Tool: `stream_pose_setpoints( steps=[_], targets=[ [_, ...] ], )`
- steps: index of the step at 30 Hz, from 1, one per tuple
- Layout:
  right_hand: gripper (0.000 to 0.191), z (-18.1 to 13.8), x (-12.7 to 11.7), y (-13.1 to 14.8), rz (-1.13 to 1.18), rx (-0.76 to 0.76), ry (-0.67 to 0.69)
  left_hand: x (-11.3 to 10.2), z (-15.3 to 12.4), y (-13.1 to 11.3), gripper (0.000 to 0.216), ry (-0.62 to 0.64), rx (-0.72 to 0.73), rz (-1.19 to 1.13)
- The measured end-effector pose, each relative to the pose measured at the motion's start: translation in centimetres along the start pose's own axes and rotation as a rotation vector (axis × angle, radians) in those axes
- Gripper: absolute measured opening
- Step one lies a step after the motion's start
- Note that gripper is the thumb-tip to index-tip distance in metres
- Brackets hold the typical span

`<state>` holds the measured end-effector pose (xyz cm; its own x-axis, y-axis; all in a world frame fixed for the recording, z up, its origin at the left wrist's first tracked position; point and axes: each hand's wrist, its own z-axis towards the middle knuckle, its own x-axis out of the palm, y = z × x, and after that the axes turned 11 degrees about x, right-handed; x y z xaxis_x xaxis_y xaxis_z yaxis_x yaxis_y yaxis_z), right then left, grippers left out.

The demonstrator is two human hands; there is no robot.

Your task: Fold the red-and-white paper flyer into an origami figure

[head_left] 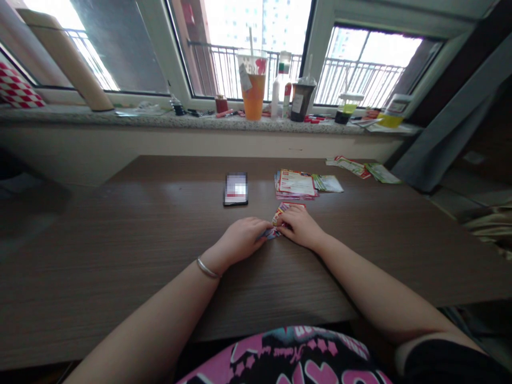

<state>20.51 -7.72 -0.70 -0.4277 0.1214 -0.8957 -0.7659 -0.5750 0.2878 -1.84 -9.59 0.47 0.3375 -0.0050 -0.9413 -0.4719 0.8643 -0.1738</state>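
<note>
A small folded piece of printed paper (279, 217), red and white, lies on the brown wooden table (120, 234) between my hands. My left hand (242, 240) has its fingers curled and pinches the paper's near corner. My right hand (301, 225) lies over the paper's right side with fingers bent and pressed on it. A silver bangle (207, 268) circles my left wrist. Most of the paper is hidden under my fingers.
A phone (236, 189) lies flat beyond my hands, beside a stack of printed leaflets (296, 184) and more leaflets (362, 168) farther right. On the stone windowsill stand an orange drink cup (253, 88), a dark drink cup (301, 98), bottles and small items. A grey curtain (448, 128) hangs at right.
</note>
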Motion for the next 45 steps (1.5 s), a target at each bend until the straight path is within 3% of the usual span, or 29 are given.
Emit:
stream_pose_setpoints(
  steps=[6, 12, 19, 25, 30, 37, 40, 45],
  targets=[
    [0.009, 0.0, -0.2, 0.3, -0.003, 0.045, 0.042, -0.4, 0.2, -0.1, 0.022, 0.031, 0.099, 0.019],
    [0.014, -0.1, -0.7, 0.3, 0.027, 0.001, 0.048, -0.4, 0.2, -0.2, 0.022, 0.040, 0.031, 0.015],
    [0.007, -0.3, -0.8, 0.4, -0.061, -0.038, -0.001, 0.0, 0.1, 0.4, 0.020, 0.026, 0.017, 0.059],
    [0.016, -0.6, -1.2, 1.2, -0.065, -0.047, 0.058, 0.4, 0.2, 0.9, 0.016, 0.001, -0.041, 0.153],
    [0.016, -0.4, -0.9, 1.3, -0.018, 0.033, 0.081, 0.3, 0.4, 0.5, 0.016, 0.037, -0.081, 0.277],
    [0.012, -0.1, -0.3, 1.2, 0.020, 0.209, 0.081, -0.3, 0.2, -0.2, 0.016, 0.042, -0.149, 0.170],
    [0.014, 0.1, -0.1, 1.0, -0.020, 0.245, 0.090, -0.4, 0.0, -0.1, 0.014, 0.058, -0.132, 0.144],
    [0.021, 0.4, 0.0, 1.2, -0.117, 0.306, 0.121, -0.4, -0.2, 0.0, 0.031, 0.102, -0.053, 0.185]
  ],
)
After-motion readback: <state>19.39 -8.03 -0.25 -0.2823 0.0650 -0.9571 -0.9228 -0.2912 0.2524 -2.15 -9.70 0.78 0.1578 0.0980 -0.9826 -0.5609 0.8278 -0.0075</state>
